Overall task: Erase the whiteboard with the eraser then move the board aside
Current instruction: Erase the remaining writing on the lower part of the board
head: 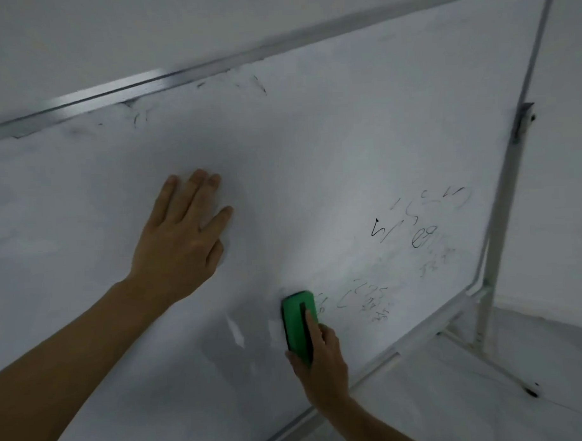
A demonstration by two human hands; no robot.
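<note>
A large whiteboard [330, 146] on a metal stand fills most of the view, tilted in the frame. Black marker writing [422, 229] is on its right part, with fainter smeared marks lower down near the eraser and a few strokes along the top edge. My right hand [321, 361] holds a green eraser [298, 322] flat against the board's lower middle, just left of the smeared marks. My left hand [181, 237] lies flat on the board's middle left, fingers spread, holding nothing.
The board's metal frame runs along the top [120, 91] and bottom edge. The stand's upright post [500, 213] and its foot [492, 365] are at the right, on a pale floor. A white wall is behind.
</note>
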